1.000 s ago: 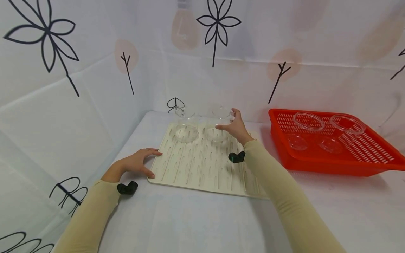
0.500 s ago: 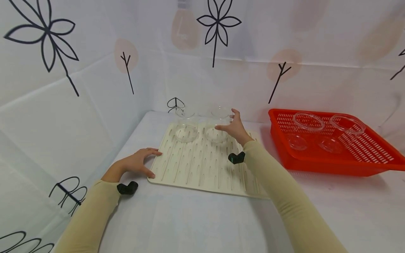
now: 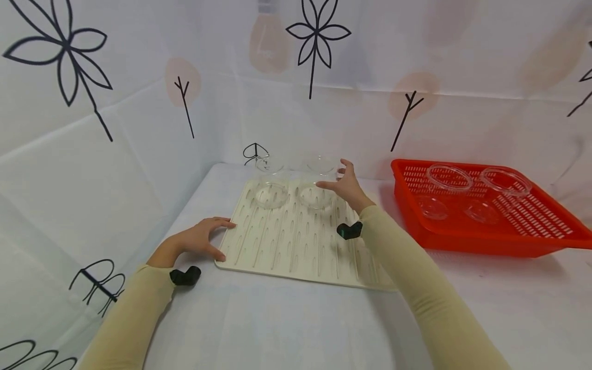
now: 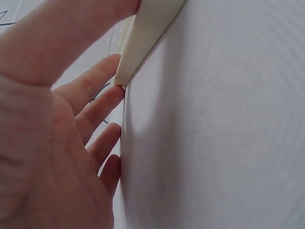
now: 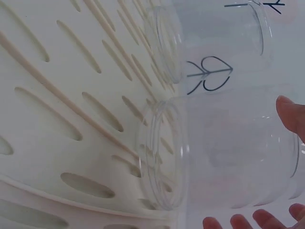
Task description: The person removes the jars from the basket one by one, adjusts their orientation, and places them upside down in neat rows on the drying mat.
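A cream slotted drying mat (image 3: 296, 241) lies on the white table. Two clear jars stand mouth-down at its far end, the left jar (image 3: 270, 182) and the right jar (image 3: 316, 180). My right hand (image 3: 339, 182) hovers at the right jar's side with its fingers spread. In the right wrist view the fingertips (image 5: 290, 114) sit just off the right jar (image 5: 219, 152), beside the left jar (image 5: 209, 43). My left hand (image 3: 217, 239) rests relaxed on the mat's near left corner. In the left wrist view my left hand (image 4: 95, 119) has its thumb over the mat edge (image 4: 147, 33).
A red perforated basket (image 3: 485, 236) stands to the right of the mat and holds several clear jars and lids (image 3: 448, 177). Patterned white walls close in the back and left. Bare white table lies in front of the mat.
My right hand's fingers have loosened and drawn slightly back from the right jar. The left hand has stayed on the mat's corner.
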Motion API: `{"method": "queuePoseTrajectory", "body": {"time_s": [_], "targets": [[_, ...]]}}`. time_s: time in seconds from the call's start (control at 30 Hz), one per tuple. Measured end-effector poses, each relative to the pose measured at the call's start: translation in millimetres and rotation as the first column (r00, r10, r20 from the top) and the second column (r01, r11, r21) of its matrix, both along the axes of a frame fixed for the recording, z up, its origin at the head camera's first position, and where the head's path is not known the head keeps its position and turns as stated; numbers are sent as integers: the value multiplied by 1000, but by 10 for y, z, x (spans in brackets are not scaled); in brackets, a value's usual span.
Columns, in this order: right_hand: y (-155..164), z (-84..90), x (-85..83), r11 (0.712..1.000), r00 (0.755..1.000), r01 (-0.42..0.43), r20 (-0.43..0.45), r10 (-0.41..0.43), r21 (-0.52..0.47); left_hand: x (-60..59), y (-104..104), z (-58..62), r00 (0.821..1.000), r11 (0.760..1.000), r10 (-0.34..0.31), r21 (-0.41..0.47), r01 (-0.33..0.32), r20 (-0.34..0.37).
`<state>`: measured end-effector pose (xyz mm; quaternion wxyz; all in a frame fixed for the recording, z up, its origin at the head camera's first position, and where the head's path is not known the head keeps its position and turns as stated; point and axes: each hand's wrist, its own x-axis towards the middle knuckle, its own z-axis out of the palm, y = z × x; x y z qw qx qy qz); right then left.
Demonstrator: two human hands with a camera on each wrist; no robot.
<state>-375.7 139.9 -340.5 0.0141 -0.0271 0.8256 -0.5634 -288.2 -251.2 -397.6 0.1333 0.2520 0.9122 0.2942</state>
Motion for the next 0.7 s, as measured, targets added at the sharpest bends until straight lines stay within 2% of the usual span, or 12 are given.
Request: {"method": "queuePoseTrajectory", "body": {"time_s": [0.7], "targets": [[95, 306, 101, 1000, 999, -5, -33, 5, -6, -18, 5, -31, 1000, 999, 20, -27, -20, -2]]}}
